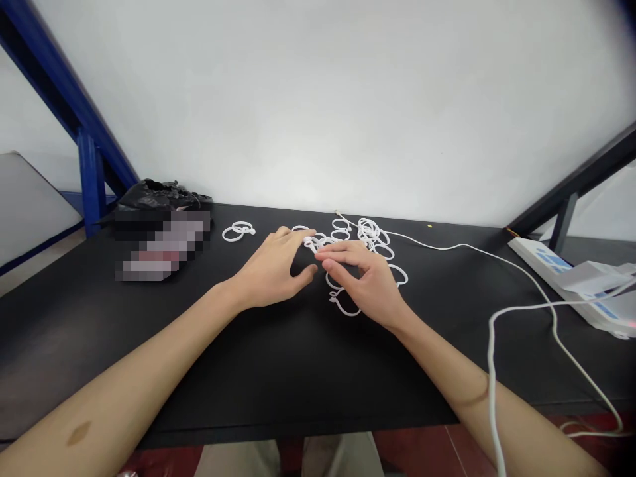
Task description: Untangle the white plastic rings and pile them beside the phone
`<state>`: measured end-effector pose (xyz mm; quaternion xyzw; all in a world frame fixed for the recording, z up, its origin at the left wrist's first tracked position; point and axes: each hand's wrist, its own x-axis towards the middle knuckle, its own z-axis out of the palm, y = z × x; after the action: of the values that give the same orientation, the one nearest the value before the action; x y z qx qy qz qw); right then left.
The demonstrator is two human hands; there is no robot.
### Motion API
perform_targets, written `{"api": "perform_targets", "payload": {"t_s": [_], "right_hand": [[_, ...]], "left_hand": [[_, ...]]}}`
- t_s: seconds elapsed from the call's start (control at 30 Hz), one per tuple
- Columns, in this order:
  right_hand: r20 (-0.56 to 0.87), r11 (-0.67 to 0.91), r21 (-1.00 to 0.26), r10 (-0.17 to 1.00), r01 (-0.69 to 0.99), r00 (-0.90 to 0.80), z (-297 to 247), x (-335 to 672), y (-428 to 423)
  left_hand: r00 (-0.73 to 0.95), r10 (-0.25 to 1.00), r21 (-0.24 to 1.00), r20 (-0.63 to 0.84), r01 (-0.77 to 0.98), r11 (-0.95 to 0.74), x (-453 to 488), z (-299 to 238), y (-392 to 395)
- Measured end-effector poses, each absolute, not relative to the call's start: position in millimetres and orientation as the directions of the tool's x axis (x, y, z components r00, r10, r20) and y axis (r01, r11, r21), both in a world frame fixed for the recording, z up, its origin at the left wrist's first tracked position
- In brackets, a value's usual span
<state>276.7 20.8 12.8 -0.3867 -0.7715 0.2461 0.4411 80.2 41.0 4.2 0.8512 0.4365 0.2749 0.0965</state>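
Note:
White plastic rings with small knobs, which look like curtain rings, lie spread over the black table (298,371). My left hand (271,271) is palm down at the left side of the cluster, with its thumb apart and its fingers stretched forward. A small white ring (309,244) shows between the fingertips of both hands. My right hand (372,281) reaches in from the other side, fingers extended and thumb close below them, their tips at that ring. Beneath and around this hand are more rings, including a near one (348,311), partly hidden by the palm.
Further back is a tangled heap of rings (370,230). Two linked rings (238,231) lie apart at left, near a black plastic bag (159,195) and a blurred-out patch. A white cable (462,246) crosses to a power strip (561,275) at right and hangs over my right forearm.

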Motion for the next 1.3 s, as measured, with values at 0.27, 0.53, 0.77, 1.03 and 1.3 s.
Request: {"api": "perform_targets", "payload": {"t_s": [0.27, 0.53, 0.77, 1.03, 1.3], "right_hand": [[0.452, 0.557, -0.777, 0.818, 0.292, -0.357, 12.8, 278.4, 22.3], [0.523, 0.612, -0.664, 0.791, 0.430, -0.317, 9.8, 276.7, 21.5], [0.600, 0.709, -0.524, 0.701, 0.472, -0.387, 7.4, 276.7, 22.2], [0.593, 0.626, -0.582, 0.764, 0.519, -0.255, 6.5, 276.9, 25.7], [0.645, 0.640, -0.566, 0.736, 0.519, -0.204, 5.9, 281.7, 31.9]], "left_hand": [[0.447, 0.811, 0.472, 0.376, 0.661, -0.583, 83.2, 1.3, 43.7], [0.449, 0.808, 0.453, 0.382, 0.671, -0.587, 85.6, 0.6, 39.8], [0.492, 0.775, 0.421, 0.396, 0.653, -0.630, 87.8, 4.9, 39.0], [0.464, 0.724, 0.317, 0.511, 0.681, -0.660, 87.8, 2.8, 39.1], [0.477, 0.681, 0.372, 0.555, 0.590, -0.717, 88.3, 8.8, 36.2]]}}
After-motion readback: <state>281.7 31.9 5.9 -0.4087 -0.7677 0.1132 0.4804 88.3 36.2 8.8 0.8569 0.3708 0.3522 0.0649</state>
